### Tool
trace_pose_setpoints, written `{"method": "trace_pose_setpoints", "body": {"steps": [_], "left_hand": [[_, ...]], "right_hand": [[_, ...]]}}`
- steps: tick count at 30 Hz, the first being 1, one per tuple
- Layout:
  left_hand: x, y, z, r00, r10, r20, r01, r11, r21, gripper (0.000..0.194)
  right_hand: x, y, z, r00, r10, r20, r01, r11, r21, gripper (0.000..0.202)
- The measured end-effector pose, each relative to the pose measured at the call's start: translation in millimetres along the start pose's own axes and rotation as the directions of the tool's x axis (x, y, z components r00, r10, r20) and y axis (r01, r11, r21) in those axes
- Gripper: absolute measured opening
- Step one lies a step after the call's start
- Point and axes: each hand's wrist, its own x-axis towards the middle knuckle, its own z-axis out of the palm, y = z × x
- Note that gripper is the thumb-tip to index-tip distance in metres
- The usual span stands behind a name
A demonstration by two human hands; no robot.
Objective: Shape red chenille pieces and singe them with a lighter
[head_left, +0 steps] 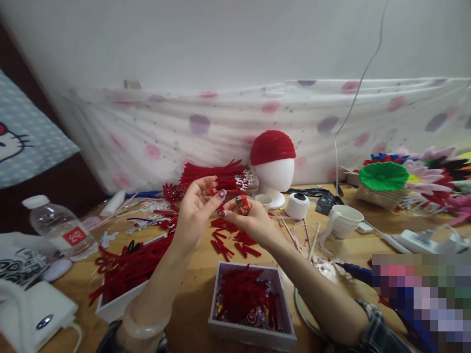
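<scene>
Above the middle of the table, my left hand is closed in a pinch, with a bit of red fuzzy chenille stem showing between thumb and fingers. Close beside it, my right hand is closed around a small red lighter with a metal top. Another speck of red shows at my right thumb tip; whether it belongs to the same piece I cannot tell. Below the hands lie short red chenille pieces. A white box in front holds red pieces and beads.
A white foam head wears a red cap. Behind the hands lies a bundle of red stems. Left are a water bottle and a box of red loops. Right stand a thread spool and a white cup.
</scene>
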Motion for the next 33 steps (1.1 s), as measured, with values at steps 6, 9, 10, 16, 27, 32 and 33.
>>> {"method": "trace_pose_setpoints", "body": {"steps": [6,9,10,16,27,32,33], "left_hand": [[4,-2,-15.3,0.997,0.034,0.072,-0.053,0.954,0.294,0.019],[5,-2,-14.5,0.997,-0.006,0.076,-0.016,0.961,0.276,0.023],[5,-2,-14.0,0.997,-0.022,0.077,0.001,0.962,0.272,0.023],[6,-2,-14.2,0.979,0.184,0.091,-0.205,0.886,0.415,0.008],[2,-5,-9.3,0.997,0.06,0.052,-0.072,0.961,0.267,0.009],[-1,-8,-2.4,0.997,0.081,-0.008,-0.078,0.983,0.165,0.012],[-1,-8,-0.7,0.996,0.08,-0.026,-0.076,0.989,0.131,0.014]], "right_hand": [[-1,-1,0,0.998,0.018,-0.053,-0.015,0.999,0.045,0.031],[-2,-1,0,0.996,0.008,-0.086,-0.003,0.998,0.057,0.033],[-2,-1,0,0.996,0.004,-0.094,0.002,0.998,0.058,0.033],[-4,-2,1,0.994,0.005,-0.114,-0.002,1.0,0.032,0.028],[-6,-5,0,0.995,-0.071,-0.076,0.076,0.995,0.07,0.036],[-7,-1,3,0.992,-0.1,-0.079,0.104,0.993,0.052,0.04],[-7,-1,4,0.99,-0.11,-0.087,0.114,0.992,0.048,0.041]]}}
